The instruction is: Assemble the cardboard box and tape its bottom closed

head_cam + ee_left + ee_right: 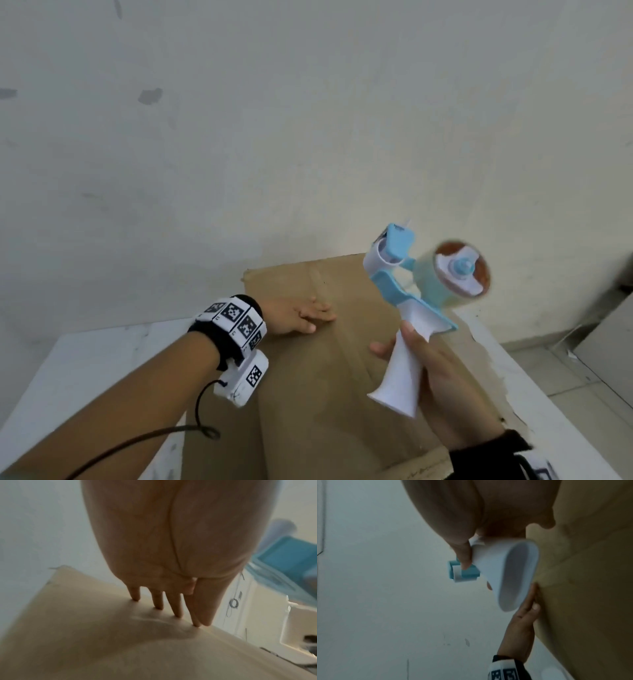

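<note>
Cardboard box (pixel 318 370), matte brown, lay on the white bench (pixel 85 359), long axis running away from the person. Above it, the right hand (pixel 435 380) had its grip clenched around the tape dispenser (pixel 414 308), whose smooth white handle angled its blue head up and away. Left hand (pixel 298 318) pressed flat, grip released, on the box's far end.

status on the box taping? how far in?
Done: brown cardboard box is on the white table, flaps folded shut. In hand: left hand presses flat beside the centre seam; right hand grips the blue-and-white tape dispenser above it. Left: taping; no fresh strip discernible.
</note>
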